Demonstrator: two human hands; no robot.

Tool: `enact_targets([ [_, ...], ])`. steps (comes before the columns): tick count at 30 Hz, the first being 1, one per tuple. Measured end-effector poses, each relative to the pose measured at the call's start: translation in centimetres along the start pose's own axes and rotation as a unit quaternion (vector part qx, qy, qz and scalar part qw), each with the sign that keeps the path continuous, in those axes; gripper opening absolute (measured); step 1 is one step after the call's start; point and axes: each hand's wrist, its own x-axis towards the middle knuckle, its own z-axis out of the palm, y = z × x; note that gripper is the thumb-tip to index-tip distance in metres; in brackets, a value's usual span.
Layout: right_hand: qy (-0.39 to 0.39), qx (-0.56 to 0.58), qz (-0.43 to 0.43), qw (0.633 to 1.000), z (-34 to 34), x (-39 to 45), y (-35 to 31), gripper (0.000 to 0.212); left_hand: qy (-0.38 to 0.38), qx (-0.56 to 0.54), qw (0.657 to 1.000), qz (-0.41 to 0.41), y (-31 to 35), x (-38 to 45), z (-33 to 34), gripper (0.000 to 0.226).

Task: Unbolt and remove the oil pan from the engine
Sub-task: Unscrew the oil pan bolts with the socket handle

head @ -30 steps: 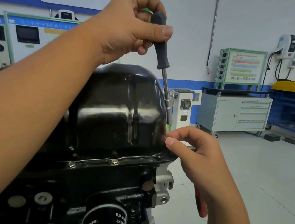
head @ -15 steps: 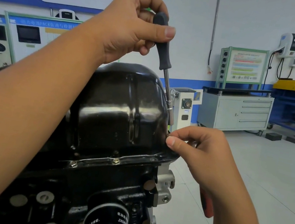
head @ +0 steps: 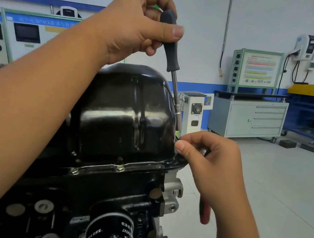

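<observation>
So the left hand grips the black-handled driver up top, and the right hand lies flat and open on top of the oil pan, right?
Not quite. The head view shows the right hand pinching at the oil pan's rim beside the driver's tip, not flat on top. The left hand does grip the handle.

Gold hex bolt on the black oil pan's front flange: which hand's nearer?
Right. The right hand pinches at the flange corner, right of the gold hex bolt; the left hand grips the black-handled nut driver high above.
</observation>
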Motion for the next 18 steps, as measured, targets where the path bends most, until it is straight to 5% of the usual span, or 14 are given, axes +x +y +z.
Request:
enact_targets([
  [18,0.141,0.123,0.046,0.981,2.2,-0.5,1.0,0.015,-0.004,0.011,1.0,-0.006,0.0,-0.1,0.1,0.034],
])
